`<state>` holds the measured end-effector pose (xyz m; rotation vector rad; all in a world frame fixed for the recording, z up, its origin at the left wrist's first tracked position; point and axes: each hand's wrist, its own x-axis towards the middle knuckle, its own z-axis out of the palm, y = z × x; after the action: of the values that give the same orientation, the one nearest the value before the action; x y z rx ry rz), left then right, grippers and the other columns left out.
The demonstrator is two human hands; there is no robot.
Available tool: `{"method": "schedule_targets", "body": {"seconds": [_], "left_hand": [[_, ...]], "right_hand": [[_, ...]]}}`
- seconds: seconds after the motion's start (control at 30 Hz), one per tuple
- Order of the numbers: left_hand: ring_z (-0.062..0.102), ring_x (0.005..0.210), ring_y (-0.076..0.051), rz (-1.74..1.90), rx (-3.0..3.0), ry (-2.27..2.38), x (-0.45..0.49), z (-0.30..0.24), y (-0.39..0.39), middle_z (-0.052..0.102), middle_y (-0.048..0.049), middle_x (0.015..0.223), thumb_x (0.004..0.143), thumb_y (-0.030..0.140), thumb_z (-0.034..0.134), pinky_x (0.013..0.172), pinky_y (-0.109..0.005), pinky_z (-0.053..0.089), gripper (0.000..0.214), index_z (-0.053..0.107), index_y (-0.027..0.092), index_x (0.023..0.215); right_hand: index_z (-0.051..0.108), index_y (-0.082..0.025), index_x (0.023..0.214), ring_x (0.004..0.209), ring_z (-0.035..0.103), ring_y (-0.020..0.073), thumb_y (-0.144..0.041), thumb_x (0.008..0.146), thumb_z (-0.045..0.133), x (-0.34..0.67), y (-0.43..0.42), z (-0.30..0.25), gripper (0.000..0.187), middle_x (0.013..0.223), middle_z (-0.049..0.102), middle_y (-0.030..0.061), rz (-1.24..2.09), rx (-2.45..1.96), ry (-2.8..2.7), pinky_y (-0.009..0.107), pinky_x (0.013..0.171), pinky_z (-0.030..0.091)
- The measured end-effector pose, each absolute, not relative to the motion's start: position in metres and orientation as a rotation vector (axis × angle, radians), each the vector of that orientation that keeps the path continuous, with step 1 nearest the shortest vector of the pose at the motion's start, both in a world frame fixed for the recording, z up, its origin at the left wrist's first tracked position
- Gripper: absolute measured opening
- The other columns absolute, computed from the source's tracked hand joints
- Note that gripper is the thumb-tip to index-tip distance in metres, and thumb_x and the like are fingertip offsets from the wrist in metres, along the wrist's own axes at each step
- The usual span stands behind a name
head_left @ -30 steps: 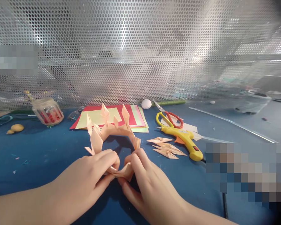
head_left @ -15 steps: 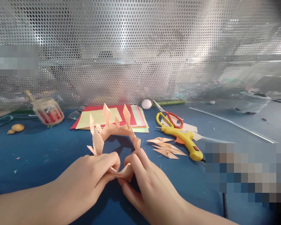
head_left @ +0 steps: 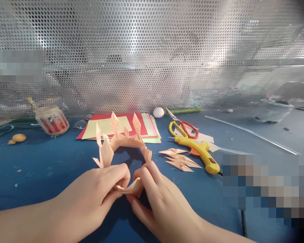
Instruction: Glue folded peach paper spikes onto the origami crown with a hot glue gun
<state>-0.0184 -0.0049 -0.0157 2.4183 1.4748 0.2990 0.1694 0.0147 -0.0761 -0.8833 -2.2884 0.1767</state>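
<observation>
A peach paper crown (head_left: 128,141) stands on the blue table, bent into a ring with folded pointed pieces rising from its band. At the near side of the ring, my left hand (head_left: 98,189) pinches the band between thumb and fingers. My right hand (head_left: 159,195) grips the band just to the right, its fingers curled over a folded point. The fingers hide how the band meets between them. Several loose folded paper points (head_left: 181,160) lie to the right of the crown, close to a yellow glue gun (head_left: 199,150).
Behind the crown lies a stack of coloured paper (head_left: 106,125). Scissors (head_left: 183,127) with red and yellow handles rest beyond the glue gun. A jar with red bits (head_left: 52,120) stands at the back left, before a perforated metal screen (head_left: 131,60). Clear glue sticks (head_left: 253,135) lie right.
The left side of the crown has tilted slightly, and the pinched part of the band has shifted a little left. Both hands keep their hold.
</observation>
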Motion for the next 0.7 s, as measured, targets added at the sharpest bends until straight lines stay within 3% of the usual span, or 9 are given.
{"method": "schedule_targets", "body": {"seconds": [0.17,0.37,0.47,0.57,0.7], "left_hand": [[0.046,0.051,-0.012,0.250,2.395,1.509,-0.018,-0.015,-0.005,0.049,0.0075,0.062,0.083,0.014,0.034,0.051,-0.022,0.032,0.014,0.038,0.024,0.073],[0.057,0.062,-0.016,0.103,2.343,1.568,-0.022,-0.011,-0.004,0.061,0.0054,0.073,0.088,0.020,0.037,0.059,-0.026,0.033,0.016,0.049,0.025,0.078],[0.061,0.065,-0.018,0.040,2.326,1.627,-0.022,-0.003,-0.003,0.064,0.0038,0.075,0.090,0.022,0.037,0.059,-0.027,0.032,0.019,0.052,0.025,0.080],[0.058,0.061,-0.017,-0.012,2.259,1.720,-0.022,0.005,-0.002,0.062,0.0050,0.064,0.085,0.024,0.047,0.059,-0.026,0.033,0.011,0.055,0.025,0.077],[0.059,0.061,-0.017,-0.010,2.173,1.701,-0.026,0.007,-0.002,0.065,0.0051,0.065,0.088,0.049,0.050,0.060,-0.025,0.035,0.029,0.061,0.027,0.073]], "right_hand": [[0.042,-0.023,0.089,0.062,0.059,0.0163,-0.014,0.081,0.051,0.170,0.014,-0.075,0.015,0.085,0.055,0.0032,0.165,-0.867,-2.289,0.029,0.052,0.053],[0.045,-0.022,0.092,0.063,0.060,0.0160,-0.013,0.082,0.052,0.172,0.015,-0.074,0.015,0.085,0.057,0.0029,0.211,-0.841,-2.263,0.028,0.053,0.053],[0.044,-0.017,0.112,0.082,0.064,0.0195,-0.020,0.088,0.052,0.176,0.017,-0.069,0.025,0.102,0.058,0.0097,0.184,-0.817,-2.202,0.032,0.066,0.057],[0.038,-0.013,0.129,0.114,0.056,0.0290,-0.030,0.094,0.050,0.186,0.027,-0.062,0.040,0.121,0.053,0.0183,-0.062,-0.866,-2.094,0.044,0.088,0.054],[0.046,-0.012,0.128,0.113,0.054,0.0303,-0.029,0.098,0.038,0.206,0.050,-0.054,0.036,0.121,0.056,0.0180,-0.246,-1.092,-2.058,0.048,0.090,0.050]]}}
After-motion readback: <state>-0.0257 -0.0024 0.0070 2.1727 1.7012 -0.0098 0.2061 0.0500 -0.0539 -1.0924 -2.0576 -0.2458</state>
